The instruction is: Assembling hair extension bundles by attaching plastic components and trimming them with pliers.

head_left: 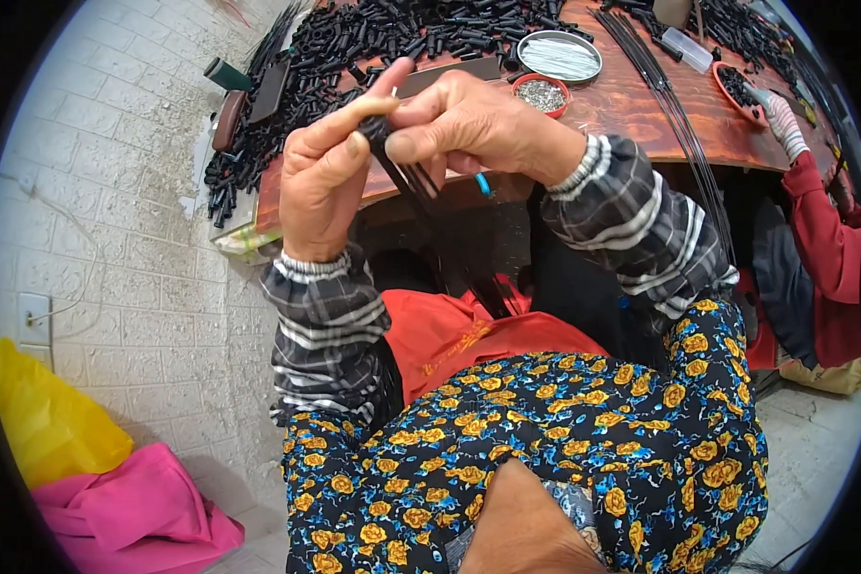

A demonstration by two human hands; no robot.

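Note:
Close together in front of the table's near edge, both hands grip the top of a bundle of thin black rods (414,187), which look like umbrella ribs. My left hand (323,177) pinches the dark top end, its index finger raised. Beside it, my right hand (493,122) presses thumb and fingers against the same end. A short pale wire (395,92) sticks up between the two hands; which fingers hold it cannot be made out. The rods run down toward the red cloth (488,335) on my lap.
Black tubular parts (354,43) lie heaped on the wooden table (622,115). A round tin (560,57) holds thin pale wires, and a red-rimmed bowl (541,94) small metal pieces. Long black rods (665,91) hang over the edge. At right, a co-worker's gloved hand (783,122) touches a red bowl (735,94).

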